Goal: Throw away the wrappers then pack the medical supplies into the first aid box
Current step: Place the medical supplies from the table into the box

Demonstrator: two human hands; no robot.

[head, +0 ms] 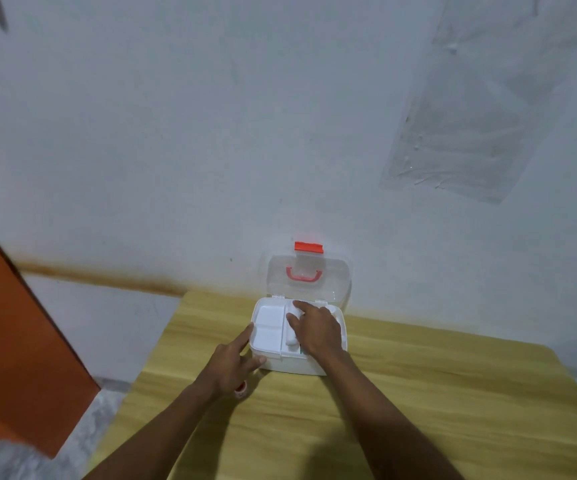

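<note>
In the head view, the first aid box (294,367) is being steadied on the wooden table (418,393), with its clear lid (328,284) standing open behind it. Its left wall is being touched by the straight fingers of the left hand (233,363), which is gripping nothing. The right hand (318,330) is being pressed flat, fingers spread, into the right compartment beside the white tray (268,327).
</note>
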